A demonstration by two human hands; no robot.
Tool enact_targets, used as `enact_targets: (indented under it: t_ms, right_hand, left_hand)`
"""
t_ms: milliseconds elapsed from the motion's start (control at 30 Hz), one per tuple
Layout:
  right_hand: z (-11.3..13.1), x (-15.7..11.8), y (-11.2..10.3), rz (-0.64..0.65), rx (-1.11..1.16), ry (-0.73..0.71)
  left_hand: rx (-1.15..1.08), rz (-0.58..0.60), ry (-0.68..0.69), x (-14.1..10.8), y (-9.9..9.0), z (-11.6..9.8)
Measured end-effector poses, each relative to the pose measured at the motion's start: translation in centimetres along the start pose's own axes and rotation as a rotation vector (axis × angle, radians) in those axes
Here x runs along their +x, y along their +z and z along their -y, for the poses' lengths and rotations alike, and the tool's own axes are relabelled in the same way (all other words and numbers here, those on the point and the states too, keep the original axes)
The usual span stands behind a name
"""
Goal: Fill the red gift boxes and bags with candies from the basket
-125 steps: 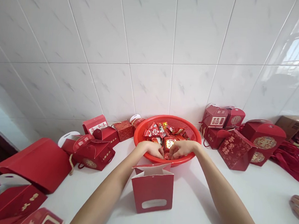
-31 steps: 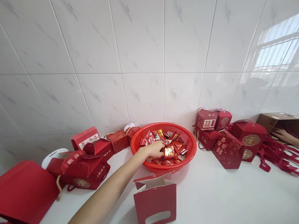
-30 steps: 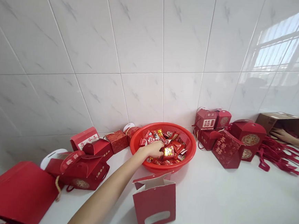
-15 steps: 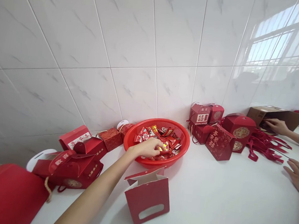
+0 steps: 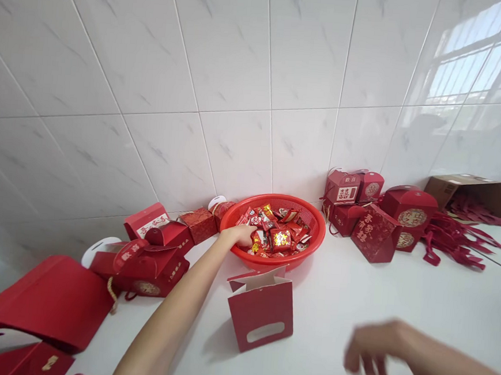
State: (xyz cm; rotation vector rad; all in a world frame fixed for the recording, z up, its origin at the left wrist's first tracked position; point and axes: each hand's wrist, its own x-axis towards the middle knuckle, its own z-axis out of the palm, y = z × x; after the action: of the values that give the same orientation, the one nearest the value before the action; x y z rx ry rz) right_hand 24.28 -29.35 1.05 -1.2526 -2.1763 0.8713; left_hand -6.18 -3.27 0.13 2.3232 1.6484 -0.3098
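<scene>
My left hand (image 5: 242,234) reaches into the left side of a red plastic basket (image 5: 319,226). Its fingers curl down among small wrapped candies (image 5: 280,239) in red and gold. The fingertips are mostly hidden, so what they hold does not show. In front of the basket a dark red paper gift box (image 5: 260,315) stands upright, its top open and an oval cut-out in its side. My right hand (image 5: 393,360) is blurred above the table at lower right, fingers bent and apart, nothing in them.
Red gift boxes (image 5: 157,267) line the wall at left, and more red boxes (image 5: 374,235) are stacked right of the basket. Dark red ribbons (image 5: 454,238) lie near a cardboard box (image 5: 468,182). A tiled wall (image 5: 236,146) bounds the white table (image 5: 337,298).
My left hand has shifted from the candies' middle to the basket's left side. My right hand shows at lower right. The hand in the cardboard box is gone from view. The view has shifted.
</scene>
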Motion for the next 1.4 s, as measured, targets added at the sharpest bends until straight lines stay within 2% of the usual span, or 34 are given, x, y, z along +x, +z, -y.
enact_targets:
  t_ms: [67,100,167,233,267,333,433,500,633,800,900,1000,1100,1167,1300,1400]
  right_hand:
    - [0.7,5.6,-1.1,0.119,0.065,-0.079]
    - [0.8,8.7,-1.8,0.112,0.1,-0.135]
    - [0.2,14.9,-2.4,0.006,0.154,-0.224]
    - [-1.0,20.2,-1.8,-0.103,0.161,-0.232]
    - [-1.7,22.4,-1.2,-0.155,0.147,-0.211]
    - [-3.1,25.6,0.4,-0.169,0.08,-0.167]
    - [-4.8,28.3,1.9,-0.162,-0.01,-0.157]
    - [-5.6,29.1,2.1,-0.168,-0.05,-0.143]
    - [-6.6,29.3,1.5,-0.188,-0.012,-0.14]
    - [-6.0,28.6,1.6,-0.087,0.116,-0.225]
    - [-5.4,28.4,1.7,-0.164,0.112,-0.232]
    - [-5.1,28.2,1.6,-0.325,0.142,-0.221]
    - [-5.2,28.1,1.5,-0.452,0.264,-0.2]
    - [-5.2,27.9,1.5,-0.466,0.348,-0.167]
    - [-4.7,27.1,1.5,-0.429,0.504,-0.142]
    - [-4.5,26.7,1.4,-0.418,0.518,-0.167]
  left_hand:
    - [-0.016,0.028,-0.008,0.3,0.2,-0.2]
    - [-0.035,0.037,-0.012,0.4,0.3,-0.2]
    - [-0.081,0.042,-0.017,0.5,0.3,-0.1]
    - [-0.126,0.03,-0.021,0.6,0.4,0.1]
    - [-0.141,0.024,-0.024,0.6,0.4,0.2]
    - [-0.182,-0.021,-0.019,0.6,0.4,0.3]
    - [-0.319,-0.172,0.054,0.7,0.6,0.6]
    - [-0.417,-0.274,0.122,0.9,0.8,0.7]
    - [-0.58,-0.364,0.226,1.6,1.2,1.0]
    - [-0.812,-0.485,0.358,2.1,1.6,0.9]
    - [-0.824,-0.486,0.4,2.0,1.6,0.7]
    - [-0.742,-0.418,0.348,1.7,1.5,0.5]
    - [-0.526,-0.195,0.171,1.7,1.6,0.6]
    - [-0.371,-0.088,0.086,1.8,1.7,0.8]
    - [-0.19,-0.078,0.056,2.1,2.1,1.0]
    - [-0.108,-0.015,0.067,2.2,2.1,0.9]
